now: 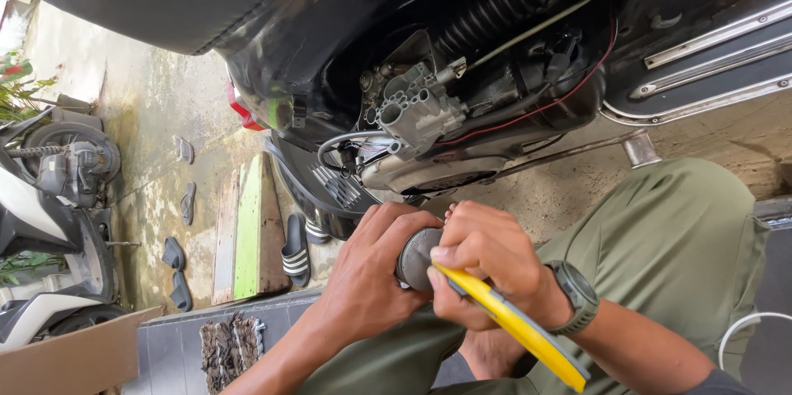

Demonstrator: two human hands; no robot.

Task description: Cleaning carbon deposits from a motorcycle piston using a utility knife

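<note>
Hands: my left hand (371, 275) grips the round grey metal engine part (415, 257), held over my lap under the black scooter's open engine bay (462, 106) | my right hand (487, 259) pinches the yellow-handled flat tool (516, 325) against it | progress: part out, not refitted | hidden: tool tip, part's front.

I see soft, even daylight, with deep shadow inside the scooter's engine bay (462, 89); focus is sharp, with slight edge stretching.
</note>
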